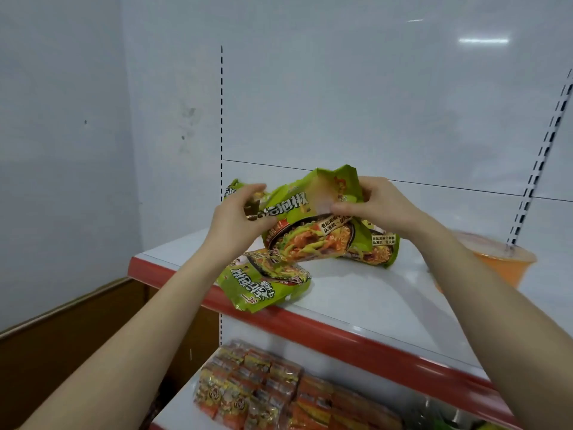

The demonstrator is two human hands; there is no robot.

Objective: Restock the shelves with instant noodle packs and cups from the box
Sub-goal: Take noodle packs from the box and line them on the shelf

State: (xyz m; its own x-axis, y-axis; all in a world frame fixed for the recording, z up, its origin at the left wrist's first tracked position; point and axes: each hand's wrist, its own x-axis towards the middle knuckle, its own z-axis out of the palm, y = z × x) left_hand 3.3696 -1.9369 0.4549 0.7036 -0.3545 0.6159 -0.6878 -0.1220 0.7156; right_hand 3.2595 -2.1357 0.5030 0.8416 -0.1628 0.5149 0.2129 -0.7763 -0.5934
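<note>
Fingers pinching green pack, cup blurred

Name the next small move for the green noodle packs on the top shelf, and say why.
Probably push the held green packs back and stand them upright. Left hand and right hand grip their tops; they lean, tilted, on the shelf, while a flat pack lies at the red front edge.

- The green noodle packs were thin, glossy plastic film, creased.
- The shelf looked like smooth white metal, and its edge strip like glossy red plastic.
- The back panel was smooth and faintly reflective.
- The box was matt brown cardboard.
</note>
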